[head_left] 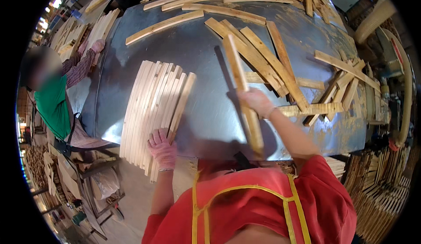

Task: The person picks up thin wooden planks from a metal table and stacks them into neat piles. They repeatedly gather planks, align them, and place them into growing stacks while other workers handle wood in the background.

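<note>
My right hand (258,102), in a pale work glove, is closed around the middle of a wooden strip (234,64), held raised and slightly blurred over the metal table. At the near end of a row of pale wooden strips (147,108) is my left hand (162,149), in a pink glove. Its fingers and thumb close on the near end of the outermost strip (182,105), which leans slightly apart from the row at its far end. The row lies side by side, its near ends jutting past the table's front edge.
Loose strips (267,62) lie crossed on the metal table (193,51), with a jumbled pile (346,84) at the right. More wood is stacked along the far edge. A person in a green top (52,108) handles strips at the left. A ribbed hose (372,20) stands far right.
</note>
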A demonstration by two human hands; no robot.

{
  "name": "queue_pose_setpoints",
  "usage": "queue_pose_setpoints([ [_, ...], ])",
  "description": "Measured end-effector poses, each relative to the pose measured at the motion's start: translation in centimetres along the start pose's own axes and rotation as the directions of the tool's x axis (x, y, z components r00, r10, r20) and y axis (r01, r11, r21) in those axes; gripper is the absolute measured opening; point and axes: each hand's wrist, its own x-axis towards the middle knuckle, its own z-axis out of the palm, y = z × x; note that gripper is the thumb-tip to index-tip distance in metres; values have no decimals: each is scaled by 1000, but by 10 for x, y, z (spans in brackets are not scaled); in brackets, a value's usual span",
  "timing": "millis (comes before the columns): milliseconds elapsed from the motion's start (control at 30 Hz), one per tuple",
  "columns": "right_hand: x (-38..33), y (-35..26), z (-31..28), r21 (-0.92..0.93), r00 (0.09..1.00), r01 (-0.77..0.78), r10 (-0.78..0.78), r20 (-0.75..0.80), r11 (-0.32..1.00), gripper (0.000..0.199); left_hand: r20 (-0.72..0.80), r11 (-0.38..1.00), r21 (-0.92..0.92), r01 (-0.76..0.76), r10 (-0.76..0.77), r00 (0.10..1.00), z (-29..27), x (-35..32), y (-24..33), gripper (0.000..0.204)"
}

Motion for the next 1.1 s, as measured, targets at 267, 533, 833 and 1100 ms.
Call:
queue_pose_setpoints([
  [267, -5, -26, 213, -66, 928, 190, -157, 339, 980, 68, 196, 932, -297, -210, 274, 942, -36, 3, 20, 78],
  [533, -22, -13, -5, -509, 779, 248, -482, -402, 825, 54, 15, 994, -39, -101, 101, 995, 15, -19, -2, 73],
  [833, -53, 98, -86, -308, 869, 50, -194, -455, 950, 84, -26, 794, -468, -388, 427, 904, -70, 31, 133, 82],
  [1100, -71, 16, 27, -156, 859, 510, -508, 56, 846, 84, 383, -88, -914, 395, 128, 915, -80, 67, 211, 55],
])
